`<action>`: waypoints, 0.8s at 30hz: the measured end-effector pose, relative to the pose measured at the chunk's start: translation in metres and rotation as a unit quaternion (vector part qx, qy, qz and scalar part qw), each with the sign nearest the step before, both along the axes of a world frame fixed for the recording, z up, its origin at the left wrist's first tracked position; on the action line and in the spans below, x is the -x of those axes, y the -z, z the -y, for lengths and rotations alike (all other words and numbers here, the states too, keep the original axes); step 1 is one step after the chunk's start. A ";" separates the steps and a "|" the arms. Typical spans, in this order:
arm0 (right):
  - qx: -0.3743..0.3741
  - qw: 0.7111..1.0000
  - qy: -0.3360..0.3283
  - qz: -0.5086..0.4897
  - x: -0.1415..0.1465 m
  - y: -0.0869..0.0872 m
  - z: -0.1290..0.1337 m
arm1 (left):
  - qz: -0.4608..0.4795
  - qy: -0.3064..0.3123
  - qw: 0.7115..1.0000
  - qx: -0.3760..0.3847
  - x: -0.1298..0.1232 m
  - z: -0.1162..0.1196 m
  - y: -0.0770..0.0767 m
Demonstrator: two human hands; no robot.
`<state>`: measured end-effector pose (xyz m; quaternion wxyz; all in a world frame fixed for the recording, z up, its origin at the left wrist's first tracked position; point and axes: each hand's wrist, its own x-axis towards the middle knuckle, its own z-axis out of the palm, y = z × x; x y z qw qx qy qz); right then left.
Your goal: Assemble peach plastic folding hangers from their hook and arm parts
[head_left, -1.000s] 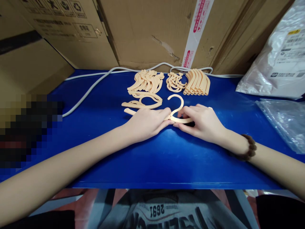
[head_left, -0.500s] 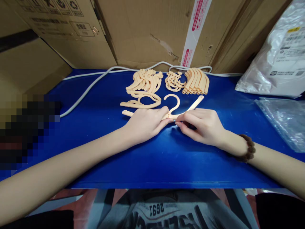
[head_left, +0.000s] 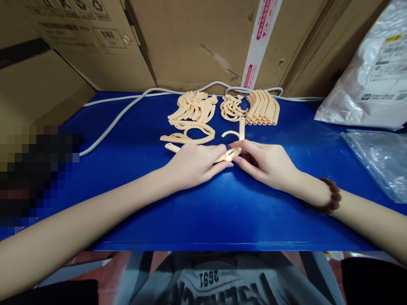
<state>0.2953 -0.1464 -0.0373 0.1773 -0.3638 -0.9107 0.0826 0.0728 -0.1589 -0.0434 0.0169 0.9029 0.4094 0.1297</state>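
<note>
Between my hands, just above the blue table, is a beige plastic folding hanger [head_left: 242, 128]. My left hand [head_left: 199, 164] is closed round its left arm, whose tip sticks out past the knuckles. My right hand [head_left: 266, 163] pinches the right arm close to the middle joint, and that arm stands steeply upward. The hook curls out behind, left of the raised arm. A folded hanger [head_left: 187, 137] lies just behind my left hand. Farther back are a pile of curved hanger arms [head_left: 193, 106], a heap of hooks [head_left: 233, 108] and a stack of arm pieces [head_left: 262, 109].
A white cable [head_left: 117, 123] runs along the back of the blue table [head_left: 203, 216]. Cardboard boxes [head_left: 197, 46] wall off the rear. At right lie a white parcel bag [head_left: 365, 84] and a clear plastic bag [head_left: 381, 161]. A dark blurred object [head_left: 38, 178] is at left.
The hanger's right arm has swung from slanting outward to nearly upright, and the hook has tilted lower. My right hand has shifted slightly left; my left hand keeps its grip.
</note>
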 end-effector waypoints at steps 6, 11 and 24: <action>-0.002 1.000 -0.004 0.008 0.001 -0.001 0.000 | 0.001 0.021 1.000 0.002 0.000 0.000 0.000; 0.009 1.000 -0.013 0.004 0.000 -0.001 -0.001 | 0.017 0.028 0.999 0.024 -0.001 0.002 0.000; 0.047 0.996 0.031 -0.071 0.000 -0.002 -0.006 | -0.004 0.067 0.997 0.030 -0.002 0.005 -0.002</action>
